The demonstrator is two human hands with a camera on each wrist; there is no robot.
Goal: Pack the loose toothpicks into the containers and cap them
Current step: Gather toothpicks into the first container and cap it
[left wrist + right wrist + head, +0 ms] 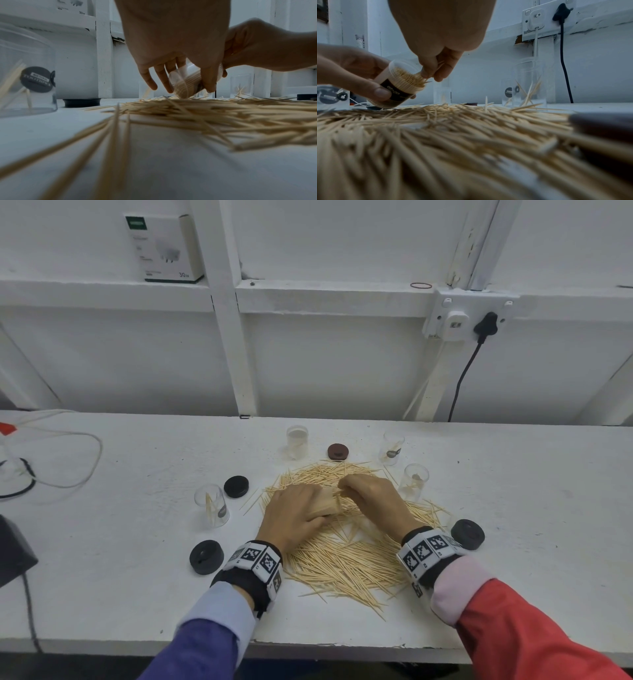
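A big heap of loose toothpicks [346,542] covers the middle of the white table [531,542]. My left hand [294,517] grips a clear container [399,86] packed with toothpicks, tilted on its side just above the heap, mouth toward the right. My right hand [371,494] pinches a few toothpicks [430,71] at that mouth. The left wrist view shows the container's bottom [186,82] between my left fingers [150,81]. Other clear containers stand around the heap: one at the left [211,505], one at the back [297,441], two at the right [391,447] [415,481].
Black caps lie at the left [236,486], front left [206,557] and right [467,534]; a brown cap [337,451] sits at the back. Cables [68,457] trail over the table's left end. A wall socket with a black plug [484,325] is above.
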